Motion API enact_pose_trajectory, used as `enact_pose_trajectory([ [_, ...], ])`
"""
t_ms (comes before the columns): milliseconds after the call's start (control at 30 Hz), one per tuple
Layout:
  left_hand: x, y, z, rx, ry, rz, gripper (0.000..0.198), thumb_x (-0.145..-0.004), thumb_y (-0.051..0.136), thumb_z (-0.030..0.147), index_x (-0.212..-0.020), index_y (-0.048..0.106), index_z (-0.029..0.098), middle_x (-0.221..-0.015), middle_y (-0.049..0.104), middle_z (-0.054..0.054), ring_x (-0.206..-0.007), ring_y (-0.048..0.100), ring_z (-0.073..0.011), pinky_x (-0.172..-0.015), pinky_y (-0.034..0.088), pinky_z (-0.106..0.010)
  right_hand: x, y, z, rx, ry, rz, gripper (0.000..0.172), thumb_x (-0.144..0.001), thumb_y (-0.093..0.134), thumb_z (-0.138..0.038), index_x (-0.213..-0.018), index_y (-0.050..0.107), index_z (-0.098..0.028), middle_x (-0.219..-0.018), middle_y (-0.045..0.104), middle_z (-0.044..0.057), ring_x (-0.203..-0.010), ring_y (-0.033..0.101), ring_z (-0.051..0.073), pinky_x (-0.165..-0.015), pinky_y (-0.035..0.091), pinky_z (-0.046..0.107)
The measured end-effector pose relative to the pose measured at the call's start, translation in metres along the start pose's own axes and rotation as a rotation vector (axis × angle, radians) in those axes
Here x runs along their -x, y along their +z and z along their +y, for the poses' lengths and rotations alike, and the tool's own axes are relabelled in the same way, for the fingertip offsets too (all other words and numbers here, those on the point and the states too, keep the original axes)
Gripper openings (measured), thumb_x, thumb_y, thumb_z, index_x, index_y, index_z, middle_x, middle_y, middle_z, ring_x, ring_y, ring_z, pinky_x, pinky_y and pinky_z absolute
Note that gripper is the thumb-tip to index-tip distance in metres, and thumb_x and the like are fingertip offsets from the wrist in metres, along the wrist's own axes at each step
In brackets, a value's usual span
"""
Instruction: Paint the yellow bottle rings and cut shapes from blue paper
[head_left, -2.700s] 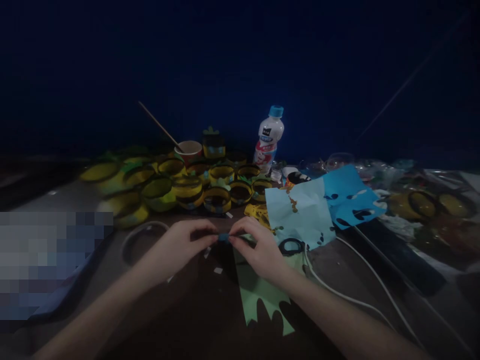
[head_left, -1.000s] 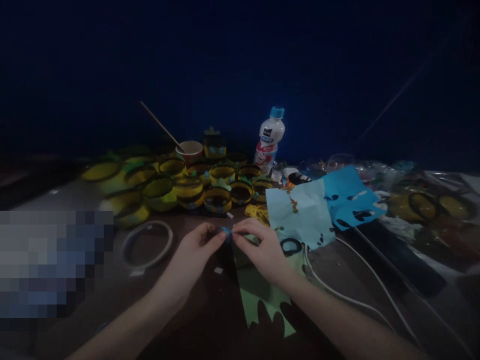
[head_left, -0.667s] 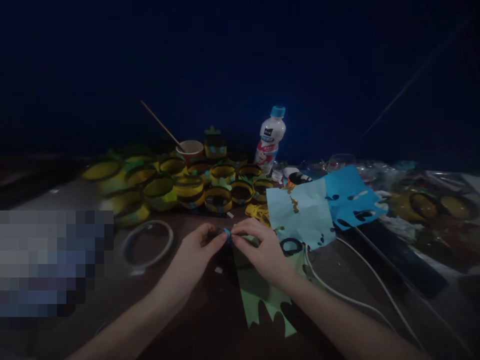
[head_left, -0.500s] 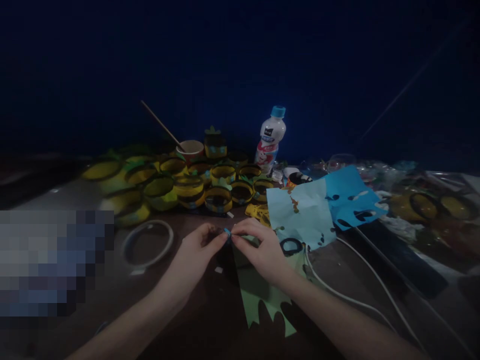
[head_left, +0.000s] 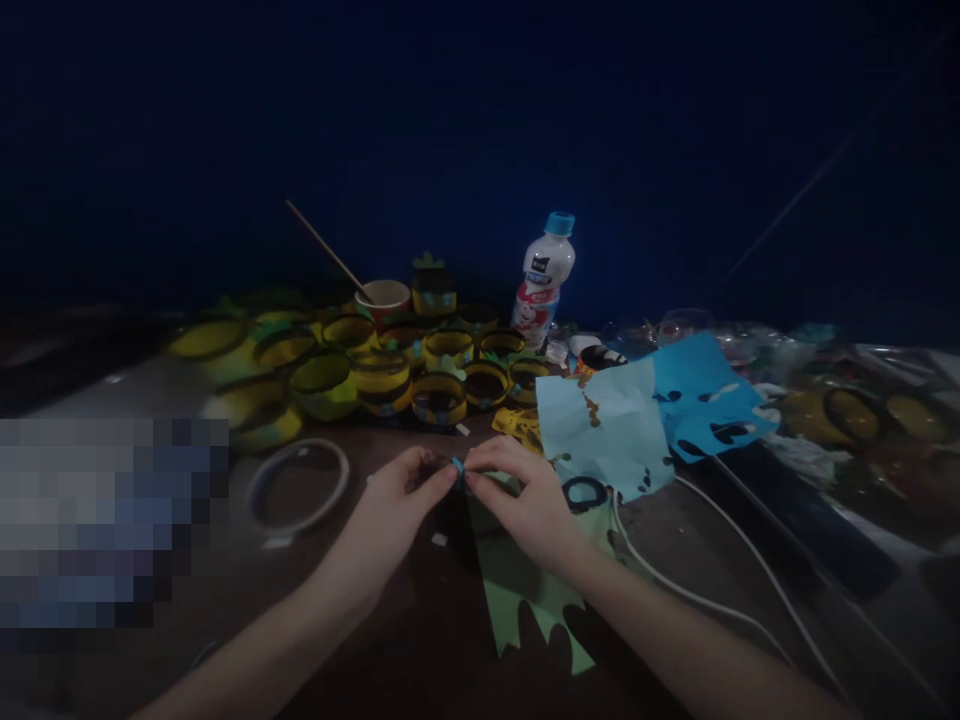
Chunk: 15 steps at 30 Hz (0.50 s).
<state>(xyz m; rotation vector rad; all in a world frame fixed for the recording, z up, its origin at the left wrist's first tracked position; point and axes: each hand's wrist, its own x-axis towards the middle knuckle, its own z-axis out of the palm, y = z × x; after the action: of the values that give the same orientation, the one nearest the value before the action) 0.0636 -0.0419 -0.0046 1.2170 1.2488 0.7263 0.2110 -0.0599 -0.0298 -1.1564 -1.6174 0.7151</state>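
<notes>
My left hand (head_left: pixel 409 495) pinches a tiny blue piece (head_left: pixel 457 466) between thumb and fingers; its kind is too small to tell. Fingertips of my right hand (head_left: pixel 521 490) are closed against the same piece from the other side. Under my right hand lies a green paper sheet (head_left: pixel 510 600) with a scalloped, cut-out lower edge. Just beyond it are a black ring-shaped handle (head_left: pixel 585 492) and a pale blue paper sheet (head_left: pixel 600 430) with holes cut in it. A yellow cut sheet (head_left: pixel 516 425) lies behind my fingers.
Several yellow paper rings (head_left: pixel 381 382) crowd the back left, beside a cup (head_left: pixel 384 298) holding a stick. A bottle (head_left: pixel 545 275) stands behind. Left is a pale ring (head_left: pixel 251 500); right are bright blue paper (head_left: pixel 697 390), a white cable (head_left: pixel 735 535) and plastic-wrapped items (head_left: pixel 862 415).
My two hands stay together at the blue piece, with only a slight shift of the fingertips. The whole view has moved very slightly; nothing else differs.
</notes>
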Motion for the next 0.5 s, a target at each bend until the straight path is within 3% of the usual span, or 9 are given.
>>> enact_pose_trajectory([
  [500,-0.0009,0.0001,-0.0017,0.038,-0.012,0.016,0.018,-0.072,0.061,0.033,-0.073,0.057,0.016,-0.066,0.055,0.003,-0.063,0.050,-0.0125,-0.058,0.038,-0.023,0.0019,0.0014,0.0024,-0.004,-0.036,0.008,0.012,-0.078,0.056,-0.010,-0.076,0.064,-0.020,-0.080,0.063,0.003,-0.078,0.058,0.016,-0.072,0.045,0.031],
])
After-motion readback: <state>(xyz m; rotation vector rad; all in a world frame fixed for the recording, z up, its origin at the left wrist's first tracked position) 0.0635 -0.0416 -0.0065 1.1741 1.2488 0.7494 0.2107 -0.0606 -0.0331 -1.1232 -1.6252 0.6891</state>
